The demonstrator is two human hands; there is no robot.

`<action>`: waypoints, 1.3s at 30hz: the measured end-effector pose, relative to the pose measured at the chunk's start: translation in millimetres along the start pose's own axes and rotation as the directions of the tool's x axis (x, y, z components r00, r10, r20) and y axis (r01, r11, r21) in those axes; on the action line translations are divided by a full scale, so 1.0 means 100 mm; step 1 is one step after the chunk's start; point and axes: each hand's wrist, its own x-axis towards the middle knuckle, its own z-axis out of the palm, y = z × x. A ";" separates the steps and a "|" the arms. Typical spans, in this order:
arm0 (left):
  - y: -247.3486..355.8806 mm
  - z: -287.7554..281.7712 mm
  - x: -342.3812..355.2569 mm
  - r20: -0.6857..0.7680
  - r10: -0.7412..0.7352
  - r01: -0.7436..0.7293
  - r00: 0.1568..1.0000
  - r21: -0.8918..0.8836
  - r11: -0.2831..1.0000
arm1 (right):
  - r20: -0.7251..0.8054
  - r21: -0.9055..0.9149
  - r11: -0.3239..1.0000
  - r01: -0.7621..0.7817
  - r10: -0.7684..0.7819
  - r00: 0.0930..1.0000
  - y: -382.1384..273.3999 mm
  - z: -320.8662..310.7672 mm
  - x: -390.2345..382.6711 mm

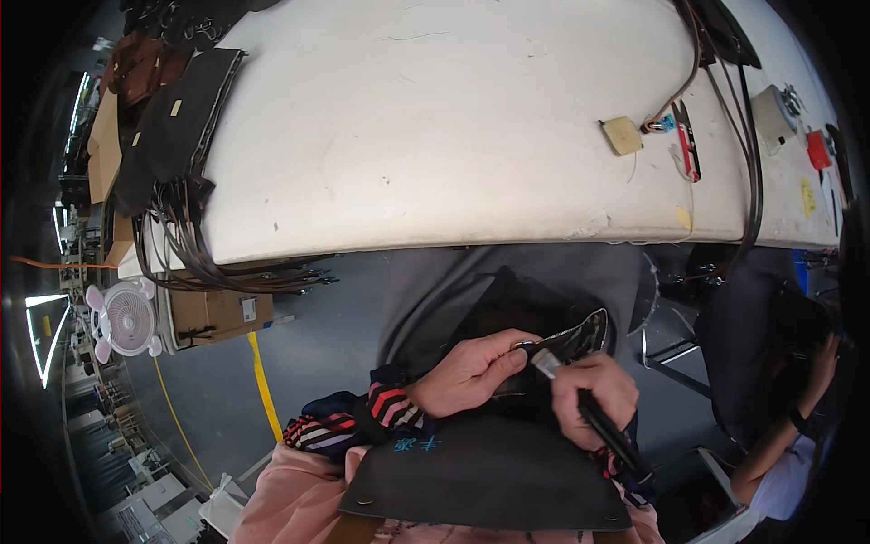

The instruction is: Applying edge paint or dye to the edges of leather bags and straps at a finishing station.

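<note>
Over my lap, my left hand [473,372] pinches the edge of a black leather-like piece [573,339] with a zipper along its rim, thumb pressed down on it. A small shiny ring-like bit shows by the thumb tip. My right hand [595,399] is wrapped round a black-handled tool [609,433] with a pale, metallic-looking flat end. That end lies close to the left thumb, over the black piece; whether it touches is unclear. Much of the piece is hidden by my hands and the dark fabric beneath. A dark apron flap [480,476] spreads below my hands.
Ahead stands a white-topped table [408,136] with black panels and straps [186,118] at its left. A yellowish block [622,135] and red-handled snips [687,145] lie on its right. A pink-eared fan [127,317] stands left; another person's arm [784,435] shows right.
</note>
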 end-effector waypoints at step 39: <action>-0.10 -0.05 0.02 -0.066 0.051 -0.050 0.996 0.020 0.999 | 0.102 0.102 0.986 -0.133 0.122 0.987 0.19 0.12 0.04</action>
